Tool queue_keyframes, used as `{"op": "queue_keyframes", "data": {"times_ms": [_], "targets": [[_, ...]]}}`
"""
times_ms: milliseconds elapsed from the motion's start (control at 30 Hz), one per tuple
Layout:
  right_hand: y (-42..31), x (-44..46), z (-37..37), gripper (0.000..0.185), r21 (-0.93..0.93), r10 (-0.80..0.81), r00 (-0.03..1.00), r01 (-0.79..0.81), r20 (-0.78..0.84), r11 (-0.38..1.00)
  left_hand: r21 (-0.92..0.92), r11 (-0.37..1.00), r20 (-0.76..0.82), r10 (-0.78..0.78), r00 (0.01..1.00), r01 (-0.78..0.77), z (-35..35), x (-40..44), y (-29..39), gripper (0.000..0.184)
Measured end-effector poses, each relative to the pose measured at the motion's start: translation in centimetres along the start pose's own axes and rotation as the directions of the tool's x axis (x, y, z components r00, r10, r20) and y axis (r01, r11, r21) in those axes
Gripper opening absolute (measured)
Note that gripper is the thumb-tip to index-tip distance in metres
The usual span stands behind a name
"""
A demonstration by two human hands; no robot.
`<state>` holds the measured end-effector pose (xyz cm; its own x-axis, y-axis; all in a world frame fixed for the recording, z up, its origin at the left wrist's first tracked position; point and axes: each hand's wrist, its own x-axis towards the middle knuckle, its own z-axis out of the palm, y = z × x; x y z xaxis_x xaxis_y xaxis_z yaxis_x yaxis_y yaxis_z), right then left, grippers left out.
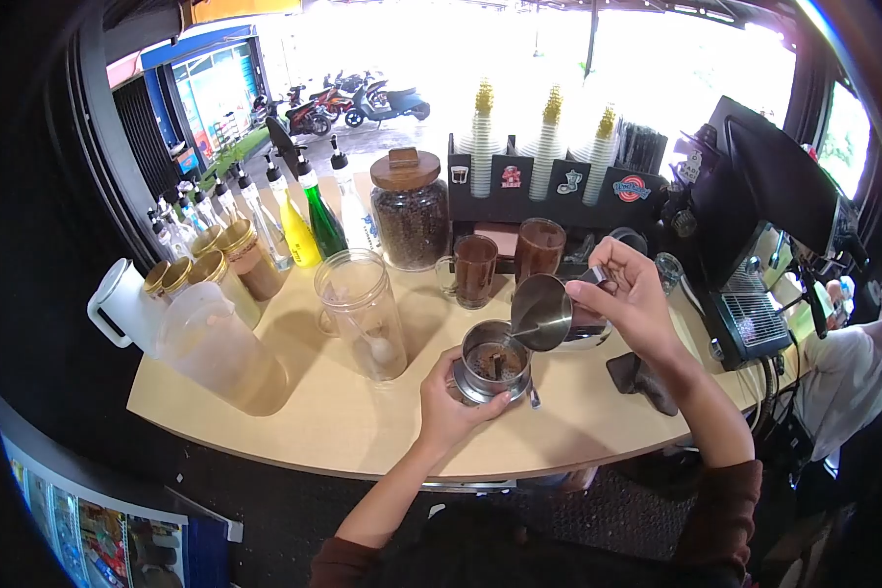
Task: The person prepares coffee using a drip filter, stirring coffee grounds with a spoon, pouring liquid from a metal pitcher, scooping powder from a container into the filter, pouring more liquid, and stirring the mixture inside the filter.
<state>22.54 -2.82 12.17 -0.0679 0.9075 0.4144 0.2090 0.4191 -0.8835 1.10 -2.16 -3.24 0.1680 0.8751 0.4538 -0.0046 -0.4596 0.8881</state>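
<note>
My left hand (453, 404) is closed round the lower side of a metal coffee dripper (516, 380), which stands upright near the table's front. Dark, wet coffee shows inside, with a small upright piece in the middle. Above its right rim, my right hand (629, 299) grips the handle of a small steel pitcher (542, 312). The pitcher tilts left, its spout over the dripper, and a thin stream seems to run from it. Just behind stand two glass mugs, one (475, 269) with a handle and another (539, 247), both brown inside. Left of the dripper is a clear jar (361, 294) holding a white spoon.
A frosted jug (211, 343) and a white pitcher (127, 304) stand left. Behind are pump bottles (323, 220), a lidded coffee-bean jar (409, 225) and a black cup rack (534, 186). A dark machine (750, 304) and another person's sleeve (843, 377) are right.
</note>
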Motion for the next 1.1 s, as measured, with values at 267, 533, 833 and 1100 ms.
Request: {"op": "queue_keyframes", "data": {"times_ms": [267,533,833,1100], "targets": [[-0.7,0.2,0.3,0.028,-0.067,-0.009,1.000,0.008,-0.016,0.998,-0.057,0.997,-0.016,-0.046,0.999,0.045,0.1,0.0,0.2,0.067],[-0.9,0.2,0.2,0.026,-0.098,-0.012,1.000,0.010,-0.022,0.995,-0.087,0.993,-0.012,-0.080,0.997,0.079,0.2,0.0,0.9,0.067],[-1.3,0.1,0.3,0.027,-0.063,0.041,0.998,-0.043,-0.044,0.997,-0.079,0.995,-0.017,-0.067,0.998,0.066,0.2,0.0,0.9,0.069],[-0.7,0.3,-0.3,0.024,-0.101,0.003,0.999,-0.007,-0.044,0.995,-0.017,0.998,-0.012,-0.056,0.998,0.055,0.1,0.0,0.6,0.069]]}}
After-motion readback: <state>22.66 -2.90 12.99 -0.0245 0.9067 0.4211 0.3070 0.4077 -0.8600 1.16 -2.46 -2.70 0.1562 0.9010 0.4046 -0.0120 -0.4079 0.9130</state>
